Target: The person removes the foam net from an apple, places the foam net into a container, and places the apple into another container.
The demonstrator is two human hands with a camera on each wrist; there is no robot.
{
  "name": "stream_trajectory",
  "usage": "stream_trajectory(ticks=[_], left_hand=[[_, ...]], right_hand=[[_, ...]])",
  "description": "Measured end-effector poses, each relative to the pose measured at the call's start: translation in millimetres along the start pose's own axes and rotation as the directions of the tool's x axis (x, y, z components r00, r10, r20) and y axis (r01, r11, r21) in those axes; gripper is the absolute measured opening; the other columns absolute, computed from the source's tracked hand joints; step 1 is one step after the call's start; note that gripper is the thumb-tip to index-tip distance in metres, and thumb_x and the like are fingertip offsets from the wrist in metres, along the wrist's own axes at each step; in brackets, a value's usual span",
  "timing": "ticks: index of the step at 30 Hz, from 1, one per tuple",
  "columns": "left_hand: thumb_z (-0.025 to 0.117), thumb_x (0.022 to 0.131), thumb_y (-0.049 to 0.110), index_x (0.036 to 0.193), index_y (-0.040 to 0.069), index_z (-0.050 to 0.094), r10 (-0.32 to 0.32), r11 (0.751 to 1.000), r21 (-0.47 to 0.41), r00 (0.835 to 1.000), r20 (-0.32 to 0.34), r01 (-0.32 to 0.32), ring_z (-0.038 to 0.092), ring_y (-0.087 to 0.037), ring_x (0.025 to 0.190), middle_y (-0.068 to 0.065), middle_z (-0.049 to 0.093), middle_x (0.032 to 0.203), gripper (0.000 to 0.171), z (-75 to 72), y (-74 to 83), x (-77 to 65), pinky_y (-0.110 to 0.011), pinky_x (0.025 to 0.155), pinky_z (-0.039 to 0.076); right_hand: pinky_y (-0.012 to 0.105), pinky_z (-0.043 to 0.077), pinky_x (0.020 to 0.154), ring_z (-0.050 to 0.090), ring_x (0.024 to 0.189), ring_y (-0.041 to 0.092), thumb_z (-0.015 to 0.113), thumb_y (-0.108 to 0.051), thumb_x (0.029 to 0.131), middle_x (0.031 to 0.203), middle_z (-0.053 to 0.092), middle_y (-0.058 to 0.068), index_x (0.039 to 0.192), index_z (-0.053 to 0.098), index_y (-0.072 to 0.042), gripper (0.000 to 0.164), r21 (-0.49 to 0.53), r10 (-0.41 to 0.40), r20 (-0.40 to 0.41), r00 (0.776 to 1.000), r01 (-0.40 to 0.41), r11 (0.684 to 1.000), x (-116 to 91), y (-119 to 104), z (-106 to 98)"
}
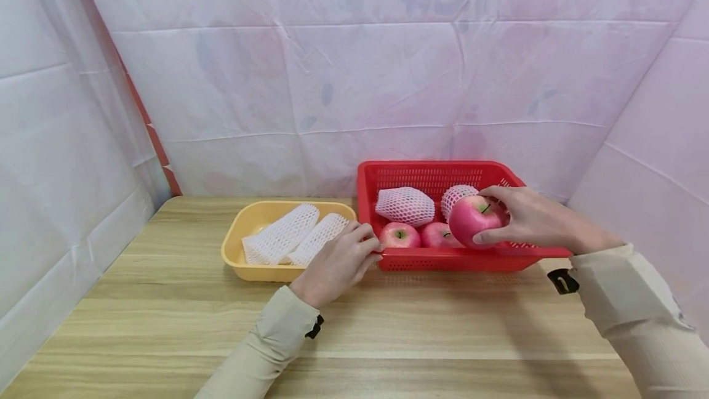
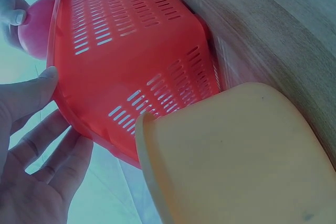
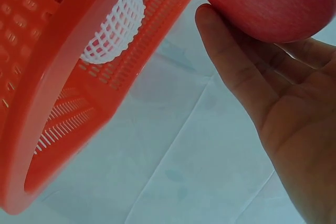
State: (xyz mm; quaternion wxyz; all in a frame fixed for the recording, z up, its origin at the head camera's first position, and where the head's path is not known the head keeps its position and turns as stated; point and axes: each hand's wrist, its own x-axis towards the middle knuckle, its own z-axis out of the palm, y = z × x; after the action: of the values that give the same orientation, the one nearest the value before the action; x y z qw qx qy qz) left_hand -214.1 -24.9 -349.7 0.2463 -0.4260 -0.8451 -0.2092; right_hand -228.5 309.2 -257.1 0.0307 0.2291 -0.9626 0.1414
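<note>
My right hand (image 1: 517, 217) grips a bare pink-red apple (image 1: 475, 221), thumb on the near side and fingers over the far side. The apple is held over the right part of a red slotted basket (image 1: 454, 260). My left hand (image 1: 342, 260) holds the basket's near left corner; in the left wrist view its thumb and fingertips (image 2: 79, 148) meet the rim. Inside the basket lie two bare apples (image 1: 400, 236) along the near side. Behind them is an apple in a white foam net (image 1: 405, 205), and another netted apple (image 1: 457, 194) is partly hidden behind the held one.
Left of the basket stands a yellow tray (image 1: 235, 245) with two flat white foam nets (image 1: 285, 234) in it, its rim close to the basket. Both containers are on a wood-grain table (image 1: 166, 319). White sheeting (image 1: 332, 79) hangs behind and at both sides.
</note>
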Motion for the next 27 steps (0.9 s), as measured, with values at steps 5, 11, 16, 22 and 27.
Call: stream_trajectory(ticks=[5, 11, 16, 22, 27], left_hand=[[0.084, 0.084, 0.010, 0.095, 0.008, 0.074, -0.003, 1.000, 0.001, 1.000, 0.004, 0.003, 0.053, -0.017, 0.091, -0.002, 0.062, 0.097, 0.015, -0.2, 0.1, 0.2, -0.023, 0.079, 0.053], [0.084, 0.084, 0.011, 0.095, 0.008, 0.073, 0.001, 1.000, -0.003, 1.000, -0.001, -0.001, 0.053, -0.018, 0.091, -0.003, 0.062, 0.097, 0.016, 0.1, -0.3, 0.1, -0.024, 0.080, 0.054], [0.085, 0.083, 0.011, 0.095, 0.008, 0.073, 0.004, 1.000, 0.000, 1.000, -0.008, -0.004, 0.054, -0.018, 0.091, -0.003, 0.062, 0.097, 0.016, -0.4, 0.0, 0.3, -0.023, 0.080, 0.054], [0.084, 0.084, 0.010, 0.094, 0.008, 0.073, 0.000, 1.000, -0.005, 1.000, -0.005, 0.000, 0.053, -0.018, 0.090, -0.003, 0.062, 0.096, 0.015, -0.4, 0.6, 0.7, -0.023, 0.079, 0.054], [0.084, 0.084, 0.009, 0.094, 0.008, 0.073, -0.005, 1.000, -0.007, 1.000, -0.003, 0.005, 0.053, -0.018, 0.090, -0.003, 0.062, 0.096, 0.016, -1.0, 1.2, 0.4, -0.023, 0.078, 0.053]], right_hand=[[0.039, 0.058, 0.069, 0.059, 0.101, 0.029, 0.088, -0.040, 0.072, 0.113, 0.063, 0.011, 0.129, 0.057, 0.002, 0.078, 0.014, -0.006, 0.001, 1.000, 0.006, 1.000, 1.5, 3.4, 0.2], [0.037, 0.058, 0.068, 0.059, 0.100, 0.029, 0.088, -0.040, 0.072, 0.110, 0.063, 0.009, 0.127, 0.057, 0.001, 0.075, 0.024, 0.000, 0.010, 1.000, 0.000, 1.000, 3.0, 6.3, 0.2], [0.040, 0.058, 0.068, 0.058, 0.099, 0.029, 0.087, -0.040, 0.072, 0.109, 0.063, 0.008, 0.126, 0.057, 0.000, 0.073, 0.018, 0.012, 0.015, 1.000, -0.012, 1.000, 4.2, 8.7, 0.0], [0.040, 0.057, 0.067, 0.058, 0.097, 0.027, 0.087, -0.041, 0.072, 0.106, 0.063, 0.006, 0.123, 0.057, -0.001, 0.072, 0.006, 0.023, 0.032, 0.999, -0.023, 1.000, 6.0, 12.4, -0.7], [0.037, 0.056, 0.067, 0.059, 0.094, 0.025, 0.087, -0.040, 0.071, 0.104, 0.063, 0.006, 0.122, 0.057, 0.000, 0.071, 0.008, 0.026, 0.052, 0.998, -0.026, 1.000, 8.4, 16.9, -1.2]])
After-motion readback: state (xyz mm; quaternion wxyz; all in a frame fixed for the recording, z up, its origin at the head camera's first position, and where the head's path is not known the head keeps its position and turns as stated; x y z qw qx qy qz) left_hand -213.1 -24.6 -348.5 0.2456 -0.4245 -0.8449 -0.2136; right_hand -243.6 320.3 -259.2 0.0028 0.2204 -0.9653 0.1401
